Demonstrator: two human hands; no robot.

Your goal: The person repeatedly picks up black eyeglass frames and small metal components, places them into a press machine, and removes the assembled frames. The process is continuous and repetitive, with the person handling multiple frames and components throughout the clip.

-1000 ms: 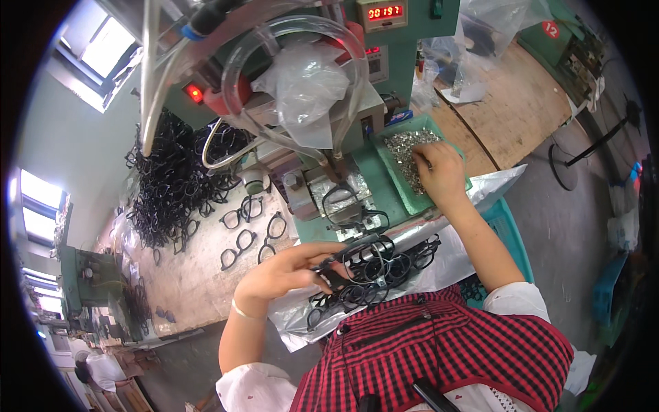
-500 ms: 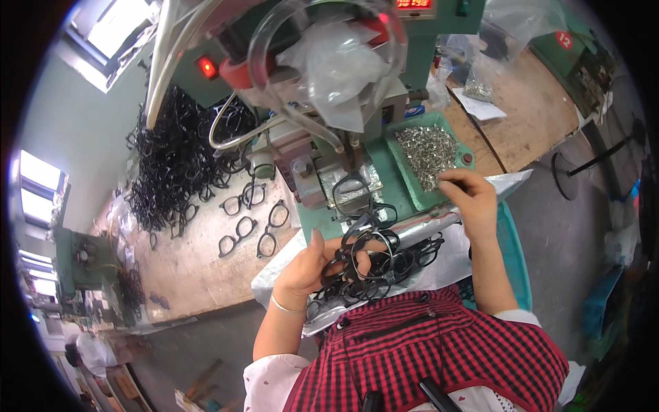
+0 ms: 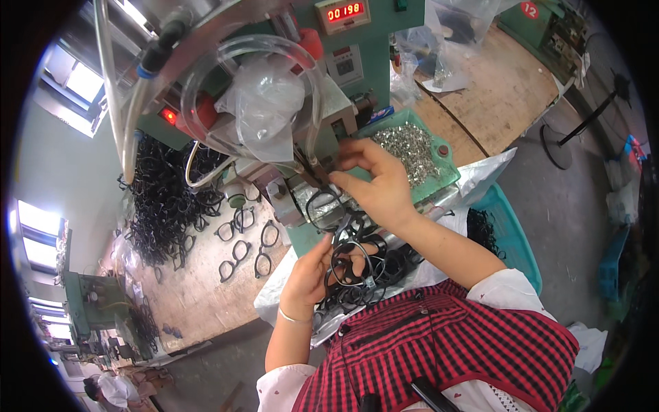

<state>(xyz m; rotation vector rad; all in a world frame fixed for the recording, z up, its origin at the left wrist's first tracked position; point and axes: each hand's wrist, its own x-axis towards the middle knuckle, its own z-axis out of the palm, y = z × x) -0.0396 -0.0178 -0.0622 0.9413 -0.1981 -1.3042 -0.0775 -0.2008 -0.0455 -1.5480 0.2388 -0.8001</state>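
My left hand (image 3: pixel 314 273) is closed round a bunch of black eyeglass frames (image 3: pixel 358 255) in front of a green bench machine (image 3: pixel 405 15). One rim of an eyeglass frame (image 3: pixel 308 211) reaches up under the machine's head, over a shiny metal-covered block. My right hand (image 3: pixel 377 182) is raised beside the machine's working tip (image 3: pixel 317 172), its thumb and fingers bent together in a pinch. Whatever lies between those fingertips is too small or hidden to make out. Right of this hand sits a green tray (image 3: pixel 446 180) of small silvery metal pieces (image 3: pixel 412 154).
A large heap of black frames (image 3: pixel 161 206) covers the bench's left side, with several loose frames (image 3: pixel 264 250) nearer. More frames rest on silver sheeting (image 3: pixel 274 292) above my lap. A turquoise basket (image 3: pixel 518 240) stands at right. Clear tubing (image 3: pixel 199 62) loops round the machine.
My right hand has moved left from the metal-piece tray to the machine's working tip. My left hand keeps the frames near the block. The view has shifted somewhat.
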